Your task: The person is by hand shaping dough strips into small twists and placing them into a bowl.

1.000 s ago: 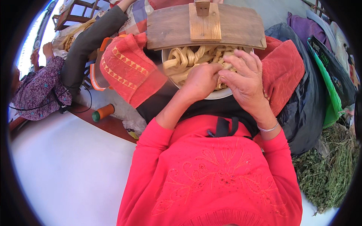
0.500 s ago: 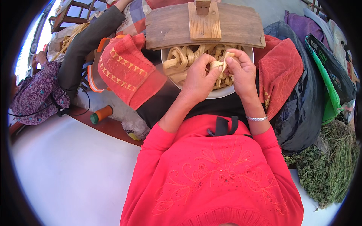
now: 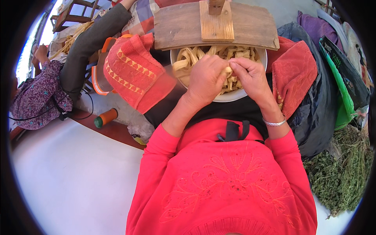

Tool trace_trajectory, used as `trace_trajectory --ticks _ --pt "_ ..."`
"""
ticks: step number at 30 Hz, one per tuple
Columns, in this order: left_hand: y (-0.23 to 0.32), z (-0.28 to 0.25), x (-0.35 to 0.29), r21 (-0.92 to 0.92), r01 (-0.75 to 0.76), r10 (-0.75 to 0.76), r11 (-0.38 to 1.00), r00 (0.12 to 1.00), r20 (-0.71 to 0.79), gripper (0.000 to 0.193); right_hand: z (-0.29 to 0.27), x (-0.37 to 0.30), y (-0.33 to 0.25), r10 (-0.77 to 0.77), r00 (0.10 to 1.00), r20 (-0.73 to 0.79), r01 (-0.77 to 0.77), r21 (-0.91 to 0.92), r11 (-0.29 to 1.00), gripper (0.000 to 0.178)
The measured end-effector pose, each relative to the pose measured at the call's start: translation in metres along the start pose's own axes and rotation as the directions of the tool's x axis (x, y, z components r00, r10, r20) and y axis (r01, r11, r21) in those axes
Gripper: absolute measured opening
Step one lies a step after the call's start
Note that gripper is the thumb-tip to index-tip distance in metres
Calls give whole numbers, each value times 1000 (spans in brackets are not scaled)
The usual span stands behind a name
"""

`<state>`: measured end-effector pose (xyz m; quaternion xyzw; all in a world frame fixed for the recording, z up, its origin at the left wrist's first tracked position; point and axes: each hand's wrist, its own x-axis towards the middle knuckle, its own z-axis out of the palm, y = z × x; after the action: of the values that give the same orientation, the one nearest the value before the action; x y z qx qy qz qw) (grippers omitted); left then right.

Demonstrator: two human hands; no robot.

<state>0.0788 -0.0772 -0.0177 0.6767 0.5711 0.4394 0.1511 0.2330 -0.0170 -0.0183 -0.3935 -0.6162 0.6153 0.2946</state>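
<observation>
Both my hands meet over a white bowl point(image 3: 231, 97) of long, soft, pale yellow strips point(image 3: 184, 64) that look like tofu skin. My left hand point(image 3: 205, 78) is closed, its fingers curled around a pale yellow strip point(image 3: 227, 71). On the other side my right hand point(image 3: 252, 76) pinches the same strip between thumb and fingers, close to the left thumb. Most of that strip is hidden by my hands. Looped strips lie on the left in the bowl, and smaller folded or knotted pieces on the right.
A wooden board point(image 3: 176, 29) with a pale wood piece point(image 3: 217, 29) covers the bowl's far side. Red towels point(image 3: 133, 74) flank it. At right are a black plastic bag point(image 3: 307, 129) and dried green plants point(image 3: 340, 168); at left, an orange spool point(image 3: 107, 116) and another person's dark sleeve point(image 3: 92, 43).
My left hand has turned over so its back now faces up, covering more of the strip. My right fingers have drawn in closer to it. The view has shifted slightly.
</observation>
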Motion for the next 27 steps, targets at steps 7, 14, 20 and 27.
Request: trace_trajectory --ticks 7,14,20,27 --pt "-11 4 -6 -231 423 -368 876 897 244 6 -2 -9 7 290 950 115 -306 162 938 19" --pt "-8 5 -3 -63 269 -257 961 953 162 20 1 -15 15 98 993 59 -89 -138 986 8" --pt "2 -1 5 -139 394 -357 909 905 231 23 6 -17 7 387 896 217 -413 726 550 12" --pt "23 -22 15 -501 373 -309 781 928 209 11 -5 -33 -10 54 948 314 -271 705 656 23"
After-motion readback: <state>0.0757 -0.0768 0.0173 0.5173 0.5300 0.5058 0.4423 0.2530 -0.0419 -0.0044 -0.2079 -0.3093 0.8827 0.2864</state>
